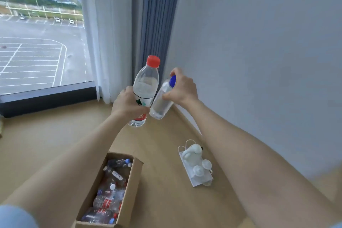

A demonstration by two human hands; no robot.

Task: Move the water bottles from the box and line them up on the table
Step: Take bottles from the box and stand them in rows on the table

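A red-capped bottle [146,87] is gripped around its middle by the left hand [127,104] and held upright above the tabletop [46,139]. A blue-capped bottle [162,98] is pinched near its neck by the right hand [182,88], tilted, its base touching the first bottle. More bottles [109,196] are left lying in the cardboard box [129,187] below. A white mask [196,168] is seen beside it.

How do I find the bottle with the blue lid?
Find the grey wall on the right and follow it down to the wooden table. Just above there, the right hand holds the blue-capped bottle tilted, near its top. Unlike the red-capped bottle beside it in the left hand, it shows no label.
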